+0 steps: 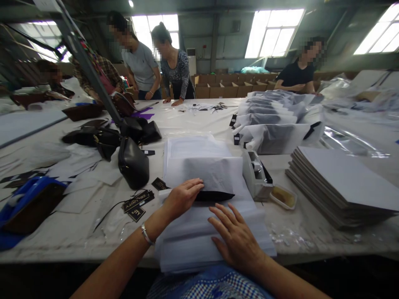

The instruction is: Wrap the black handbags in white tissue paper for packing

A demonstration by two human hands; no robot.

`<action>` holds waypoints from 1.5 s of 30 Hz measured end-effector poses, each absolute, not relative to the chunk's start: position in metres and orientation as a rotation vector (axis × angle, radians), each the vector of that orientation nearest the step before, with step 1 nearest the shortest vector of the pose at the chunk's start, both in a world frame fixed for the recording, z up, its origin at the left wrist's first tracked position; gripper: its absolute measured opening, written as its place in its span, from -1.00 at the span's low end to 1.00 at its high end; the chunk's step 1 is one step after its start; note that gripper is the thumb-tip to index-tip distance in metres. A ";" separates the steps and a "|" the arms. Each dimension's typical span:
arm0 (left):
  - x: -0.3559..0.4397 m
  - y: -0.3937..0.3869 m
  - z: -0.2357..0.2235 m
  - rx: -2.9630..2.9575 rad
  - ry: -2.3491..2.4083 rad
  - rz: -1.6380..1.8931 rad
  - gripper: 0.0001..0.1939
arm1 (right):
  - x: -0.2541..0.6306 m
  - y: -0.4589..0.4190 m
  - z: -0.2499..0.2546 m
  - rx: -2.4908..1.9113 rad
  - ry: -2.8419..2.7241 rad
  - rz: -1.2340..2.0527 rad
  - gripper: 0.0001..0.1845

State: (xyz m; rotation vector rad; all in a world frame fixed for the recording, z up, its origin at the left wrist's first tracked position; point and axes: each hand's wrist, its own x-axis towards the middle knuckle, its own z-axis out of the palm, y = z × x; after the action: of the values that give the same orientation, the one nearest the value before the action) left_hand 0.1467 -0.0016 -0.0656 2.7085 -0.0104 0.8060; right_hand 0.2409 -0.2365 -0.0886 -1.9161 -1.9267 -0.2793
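Observation:
My left hand [182,196] rests with its fingers stretched flat on a sheet of white tissue paper [205,174] that covers a flat black item [215,195]. My right hand [235,236] lies open and spread on a lower stack of white tissue sheets [187,245] at the table's near edge. A bracelet circles my left wrist. Neither hand grips anything.
Black handbags [132,162] and black hang tags [137,201] lie to the left. A tape dispenser [257,174] and small tray [283,196] sit to the right, beside a stack of white boards [346,182]. Wrapped packages [274,124] are piled behind. Several people work at the far side.

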 end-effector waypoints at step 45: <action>0.179 0.018 -0.034 2.894 0.236 0.439 -0.64 | 0.313 -0.164 -0.041 -2.130 -1.580 -0.382 -0.43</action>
State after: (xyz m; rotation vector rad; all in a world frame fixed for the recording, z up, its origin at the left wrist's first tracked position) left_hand 0.1788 0.0175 -0.0340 2.8935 0.2364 0.4391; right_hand 0.3126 -0.1635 -0.0411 -2.1300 -1.5802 -0.3820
